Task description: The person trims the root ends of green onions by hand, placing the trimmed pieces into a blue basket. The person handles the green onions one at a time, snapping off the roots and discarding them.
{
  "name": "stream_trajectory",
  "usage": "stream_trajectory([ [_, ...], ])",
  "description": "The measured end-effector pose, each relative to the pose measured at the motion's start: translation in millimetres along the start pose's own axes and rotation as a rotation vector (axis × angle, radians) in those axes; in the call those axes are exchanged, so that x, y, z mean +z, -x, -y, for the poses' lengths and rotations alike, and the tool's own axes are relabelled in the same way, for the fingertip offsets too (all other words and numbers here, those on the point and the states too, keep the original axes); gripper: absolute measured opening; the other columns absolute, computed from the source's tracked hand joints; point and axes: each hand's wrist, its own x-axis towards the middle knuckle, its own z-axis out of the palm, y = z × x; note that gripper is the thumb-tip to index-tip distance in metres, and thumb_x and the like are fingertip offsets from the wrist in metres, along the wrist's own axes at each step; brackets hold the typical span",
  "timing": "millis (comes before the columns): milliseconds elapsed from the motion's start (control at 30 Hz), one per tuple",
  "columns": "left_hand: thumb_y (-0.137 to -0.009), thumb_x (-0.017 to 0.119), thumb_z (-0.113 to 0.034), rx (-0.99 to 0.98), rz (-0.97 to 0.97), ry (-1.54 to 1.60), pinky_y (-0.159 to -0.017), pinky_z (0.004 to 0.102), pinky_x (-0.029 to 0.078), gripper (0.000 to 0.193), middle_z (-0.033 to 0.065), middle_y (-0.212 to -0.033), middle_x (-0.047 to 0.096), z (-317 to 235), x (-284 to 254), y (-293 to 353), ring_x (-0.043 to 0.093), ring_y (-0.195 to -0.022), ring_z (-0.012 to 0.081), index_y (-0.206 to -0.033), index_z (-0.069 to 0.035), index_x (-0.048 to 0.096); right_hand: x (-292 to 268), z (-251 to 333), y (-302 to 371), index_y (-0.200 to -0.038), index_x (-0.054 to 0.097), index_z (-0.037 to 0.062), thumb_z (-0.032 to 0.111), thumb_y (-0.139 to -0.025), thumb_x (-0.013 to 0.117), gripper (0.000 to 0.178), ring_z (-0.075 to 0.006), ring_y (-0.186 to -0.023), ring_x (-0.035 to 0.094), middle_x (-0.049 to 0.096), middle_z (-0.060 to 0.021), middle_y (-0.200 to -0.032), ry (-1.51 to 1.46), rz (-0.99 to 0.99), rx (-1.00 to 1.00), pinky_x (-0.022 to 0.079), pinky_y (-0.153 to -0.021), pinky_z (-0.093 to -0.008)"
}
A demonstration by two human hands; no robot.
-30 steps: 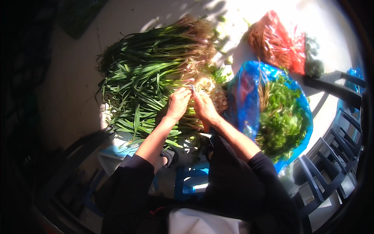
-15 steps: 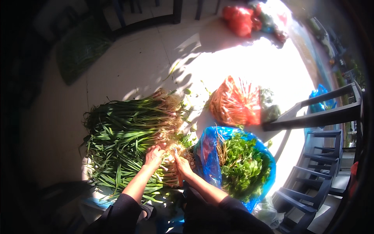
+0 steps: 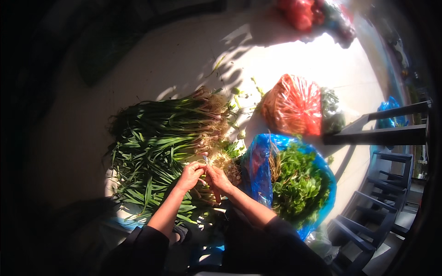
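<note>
A large pile of green garlic (image 3: 156, 147) lies before me, leaves to the left and pale, purplish root ends to the right. Over its near right part, my left hand (image 3: 189, 176) pinches a stalk whose pale stem shows only partly. My right hand (image 3: 219, 180) meets it fingertip to fingertip, closed around what looks like a small knife (image 3: 217, 197); an orange handle shows below the palm and a thin pale tip above the fingers. Loose roots lie beside the right hand. The fingers hide most of what is between them.
Right of my hands stands an open blue plastic bag (image 3: 258, 161) of leafy greens (image 3: 299, 184). Beyond it sits a filled orange-red bag (image 3: 292, 106) next to a dark green bundle (image 3: 331, 110). Dark stools (image 3: 377, 135) line the right side. Red bags (image 3: 297, 16) lie far off in bright sunlight.
My view has shifted, so the scene sits further right and higher. Both hands have come together; the left has risen off the stalks to the right hand's fingertips.
</note>
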Motion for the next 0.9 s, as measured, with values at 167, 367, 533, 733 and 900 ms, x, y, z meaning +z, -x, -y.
stream_trajectory([
  [167,-0.086,0.056,0.0,0.232,-0.104,-0.402,-0.059,0.0272,0.057,0.013,0.0087,-0.098,0.056,11.4,9.8,-10.8,0.061,-0.082,0.0183,-0.095,0.002,0.065,-4.0,-8.9,9.7,-0.072,0.042,0.0116,0.053,-0.096,0.042,0.047,-0.0086,-0.04,0.031,0.038,0.0019,-0.055,-0.127,-0.006,0.134,0.027,-0.036,-0.0252],
  [367,-0.078,0.064,-0.003,0.457,-0.35,-0.729,-0.072,0.035,0.047,0.026,0.0115,-0.084,0.055,19.2,18.6,-36.2,0.057,-0.081,0.0277,-0.103,-0.008,0.068,-16.2,-11.1,15.7,-0.076,0.044,0.0123,0.064,-0.092,0.038,0.054,-0.0103,-0.043,0.033,0.04,0.0026,-0.055,-0.415,-0.094,0.328,0.031,-0.041,-0.0279],
  [533,-0.082,0.055,-0.016,0.389,-0.304,-1.384,-0.08,0.0433,0.041,0.016,0.0084,-0.097,0.053,37.6,7.5,-67.6,0.055,-0.091,0.0281,-0.094,-0.02,0.065,-9.2,-11.7,11.4,-0.08,0.049,0.0108,0.057,-0.092,0.047,0.048,-0.01,-0.045,0.036,0.044,0.0001,-0.059,-0.26,-0.115,0.195,0.034,-0.042,-0.0259],
  [733,-0.082,0.06,-0.015,0.444,-0.234,-1.267,-0.079,0.0422,0.043,0.007,0.0087,-0.09,0.058,24.1,7.8,-64.6,0.058,-0.086,0.0287,-0.087,-0.01,0.061,-15.8,-25.1,-1.7,-0.076,0.048,0.0122,0.052,-0.093,0.049,0.044,-0.0108,-0.042,0.036,0.044,0.0002,-0.057,-0.279,-0.201,0.164,0.032,-0.039,-0.0272],
  [900,-0.083,0.062,-0.007,0.344,-0.134,-0.707,-0.072,0.0363,0.05,0.02,0.0156,-0.089,0.065,-0.3,-9.9,-43.8,0.063,-0.081,0.0309,-0.101,-0.001,0.065,-14.4,-32.8,-5.5,-0.076,0.049,0.0115,0.053,-0.092,0.051,0.044,-0.0104,-0.041,0.037,0.045,0.0004,-0.057,-0.265,-0.151,0.139,0.032,-0.038,-0.0262],
])
